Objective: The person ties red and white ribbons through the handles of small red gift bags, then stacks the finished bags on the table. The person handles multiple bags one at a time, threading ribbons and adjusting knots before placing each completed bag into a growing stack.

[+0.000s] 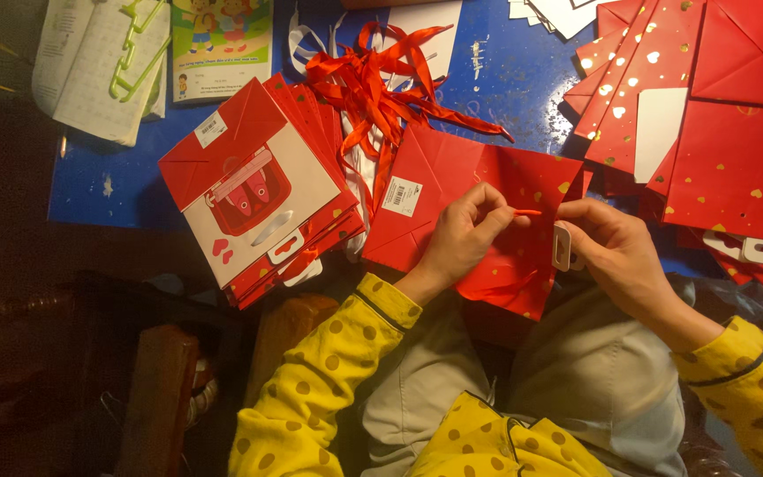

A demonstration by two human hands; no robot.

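Blue table (505, 71); red ribbon (523, 212) between left hand (465, 234), right hand (611, 247); red paper bag (452, 177) beneath

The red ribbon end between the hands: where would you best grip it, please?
Pinch the ribbon at its thin free tip, probably from the right: the left hand already holds its other end, and the tip points right toward the right hand, lying flat over the red bag.

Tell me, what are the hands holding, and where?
The left hand pinches a red ribbon by its end. The right hand grips the red bag at its top edge, by the white tab.
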